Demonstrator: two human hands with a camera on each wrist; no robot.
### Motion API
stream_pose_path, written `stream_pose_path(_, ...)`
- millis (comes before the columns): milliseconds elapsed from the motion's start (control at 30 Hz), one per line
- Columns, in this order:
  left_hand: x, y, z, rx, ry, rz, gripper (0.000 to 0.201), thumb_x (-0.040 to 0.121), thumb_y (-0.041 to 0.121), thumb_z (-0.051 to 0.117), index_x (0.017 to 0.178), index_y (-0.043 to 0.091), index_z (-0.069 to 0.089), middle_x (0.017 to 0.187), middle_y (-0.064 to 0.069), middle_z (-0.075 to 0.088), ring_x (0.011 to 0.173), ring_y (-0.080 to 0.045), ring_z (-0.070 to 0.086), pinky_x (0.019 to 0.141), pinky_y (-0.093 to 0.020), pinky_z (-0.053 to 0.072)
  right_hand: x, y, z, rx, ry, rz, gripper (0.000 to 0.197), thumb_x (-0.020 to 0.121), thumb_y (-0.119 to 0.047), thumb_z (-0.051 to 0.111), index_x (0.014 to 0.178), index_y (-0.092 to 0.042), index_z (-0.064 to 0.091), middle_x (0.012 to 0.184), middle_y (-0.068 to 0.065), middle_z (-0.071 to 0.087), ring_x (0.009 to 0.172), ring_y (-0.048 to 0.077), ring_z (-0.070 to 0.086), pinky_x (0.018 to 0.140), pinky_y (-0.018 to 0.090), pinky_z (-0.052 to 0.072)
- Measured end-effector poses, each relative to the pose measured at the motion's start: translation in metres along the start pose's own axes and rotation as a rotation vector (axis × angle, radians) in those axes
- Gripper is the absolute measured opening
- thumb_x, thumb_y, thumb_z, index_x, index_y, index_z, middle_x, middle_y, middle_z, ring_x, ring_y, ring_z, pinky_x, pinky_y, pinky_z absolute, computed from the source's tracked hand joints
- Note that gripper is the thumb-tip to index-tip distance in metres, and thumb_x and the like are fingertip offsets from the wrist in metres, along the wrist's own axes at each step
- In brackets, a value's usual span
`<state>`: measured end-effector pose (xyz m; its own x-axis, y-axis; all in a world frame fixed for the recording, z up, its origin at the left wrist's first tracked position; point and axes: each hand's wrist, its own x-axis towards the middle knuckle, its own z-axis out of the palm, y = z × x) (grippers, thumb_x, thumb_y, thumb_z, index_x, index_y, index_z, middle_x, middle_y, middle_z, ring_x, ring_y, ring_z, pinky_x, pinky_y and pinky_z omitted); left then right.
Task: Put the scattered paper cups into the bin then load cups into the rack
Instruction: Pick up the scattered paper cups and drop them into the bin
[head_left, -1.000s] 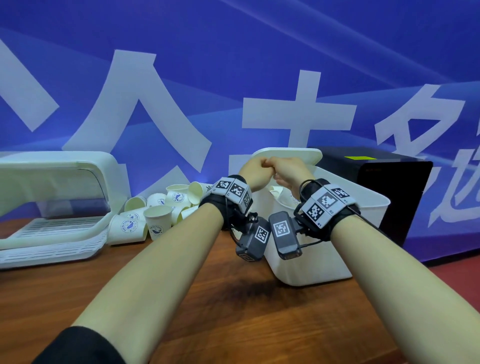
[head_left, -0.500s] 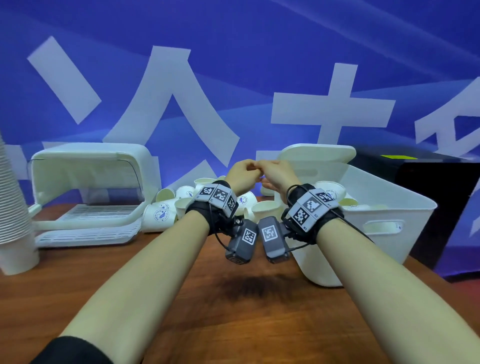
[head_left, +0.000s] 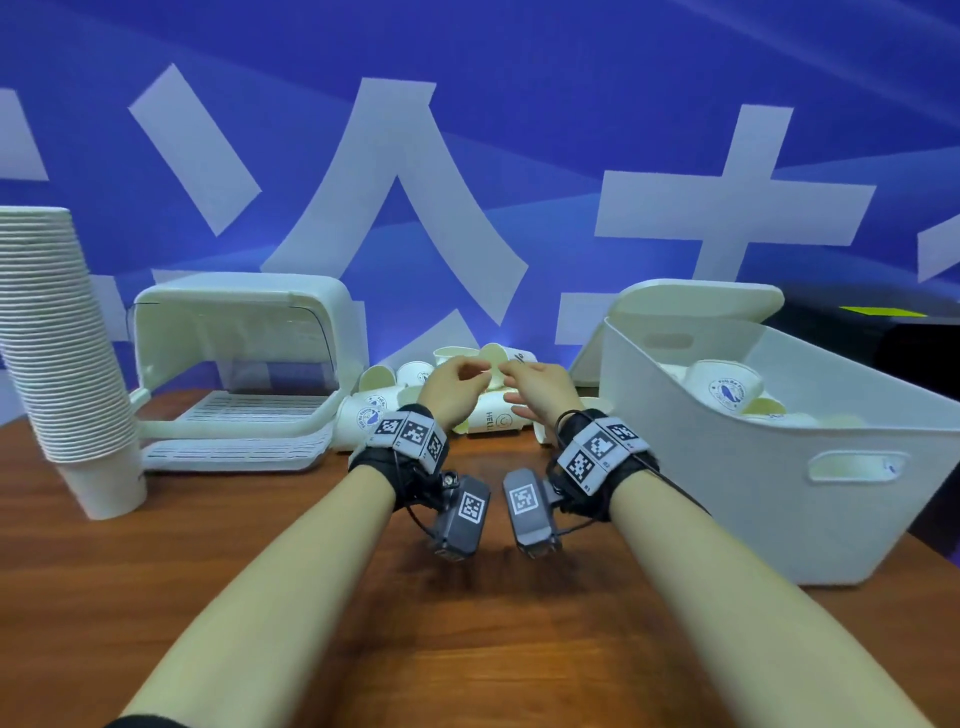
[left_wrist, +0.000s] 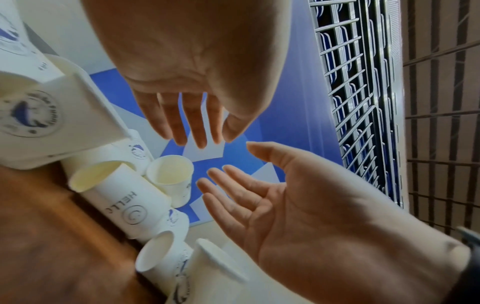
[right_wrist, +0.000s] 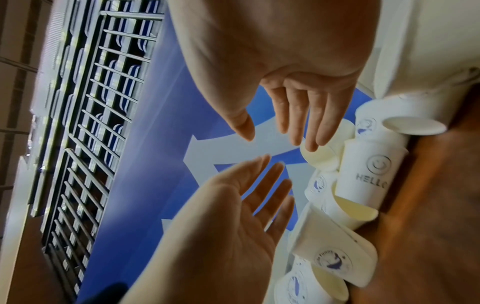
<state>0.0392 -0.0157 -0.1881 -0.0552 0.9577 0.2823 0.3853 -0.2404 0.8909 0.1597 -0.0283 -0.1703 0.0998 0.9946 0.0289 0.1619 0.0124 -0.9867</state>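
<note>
Both my left hand (head_left: 457, 387) and right hand (head_left: 540, 389) are empty with spread fingers above the scattered cups (head_left: 488, 415) on the surface, some cups already lie in the bin (head_left: 727, 467), and the rack (head_left: 234, 415) has none.

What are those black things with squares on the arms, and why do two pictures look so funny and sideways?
Those are small cameras strapped to a person's wrists. The big picture comes from a camera on the head, looking down. The two funny ones look along each hand. The left hand and right hand are open and hold nothing. They reach over loose paper cups lying on the wooden table. On the right stands a white bin with cups already inside. On the left stand a white rack and a tall stack of cups.
</note>
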Motion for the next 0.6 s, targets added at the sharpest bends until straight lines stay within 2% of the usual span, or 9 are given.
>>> stream_pose_path(67,-0.001,-0.016,-0.004,-0.015,0.093,-0.047,0.031,0.092,0.013,0.054,0.122,0.010,0.061,0.124,-0.002,0.062,0.114,-0.016,0.056,0.090,-0.021,0.038,0.006,0.010,0.006,0.016,0.014,0.031,0.025,0.089,-0.023,0.058,0.098,-0.001,0.065,0.116,0.020,0.065,0.104,0.028,0.066,0.095,0.041,0.053)
stream_pose_path(133,0.000,-0.030,-0.006,-0.036,0.192,-0.085,0.029,0.090,0.012,0.057,0.119,0.012,0.061,0.124,-0.003,0.062,0.112,-0.016,0.056,0.089,-0.021,0.038,0.011,0.018,0.010,0.052,0.027,0.070,0.014,0.089,-0.019,0.058,0.081,-0.008,0.059,0.104,0.020,0.066,0.093,0.026,0.065,0.087,0.035,0.053)
stream_pose_path(200,0.001,-0.042,-0.009,-0.024,0.277,-0.125,0.031,0.087,0.013,0.060,0.118,0.014,0.060,0.122,-0.002,0.061,0.111,-0.018,0.056,0.087,-0.022,0.037,0.018,0.027,0.012,0.082,0.040,0.122,0.019,0.090,-0.016,0.058,0.072,-0.013,0.050,0.093,0.015,0.060,0.086,0.023,0.061,0.079,0.032,0.052)
stream_pose_path(267,0.003,-0.053,-0.012,-0.019,0.362,-0.166,0.035,0.083,0.015,0.063,0.118,0.016,0.059,0.121,-0.002,0.060,0.110,-0.020,0.055,0.088,-0.026,0.041,0.027,0.038,0.013,0.110,0.048,0.165,0.011,0.089,-0.017,0.059,0.085,-0.008,0.057,0.094,0.011,0.061,0.086,0.022,0.062,0.079,0.032,0.052)
stream_pose_path(367,0.008,-0.065,-0.016,0.035,0.452,-0.227,0.047,0.076,0.020,0.069,0.122,0.017,0.055,0.126,-0.009,0.053,0.115,-0.027,0.051,0.097,-0.039,0.045,0.037,0.054,0.014,0.147,0.055,0.228,0.035,0.088,-0.020,0.061,0.117,-0.002,0.056,0.097,0.009,0.064,0.088,0.021,0.064,0.074,0.028,0.053)
stream_pose_path(467,0.011,-0.071,-0.018,0.063,0.463,-0.304,0.068,0.070,0.029,0.078,0.129,0.015,0.048,0.131,-0.014,0.046,0.124,-0.031,0.044,0.106,-0.042,0.038,0.045,0.066,0.015,0.194,0.053,0.290,0.047,0.088,-0.024,0.062,0.129,-0.006,0.051,0.112,0.010,0.063,0.089,0.020,0.065,0.067,0.026,0.053)
stream_pose_path(600,0.017,-0.078,-0.015,0.068,0.433,-0.322,0.088,0.063,0.036,0.084,0.136,0.012,0.041,0.136,-0.013,0.046,0.127,-0.030,0.042,0.109,-0.042,0.035,0.054,0.073,0.019,0.224,0.050,0.358,0.054,0.088,-0.029,0.061,0.138,-0.017,0.044,0.123,0.008,0.058,0.081,0.016,0.063,0.060,0.026,0.050)
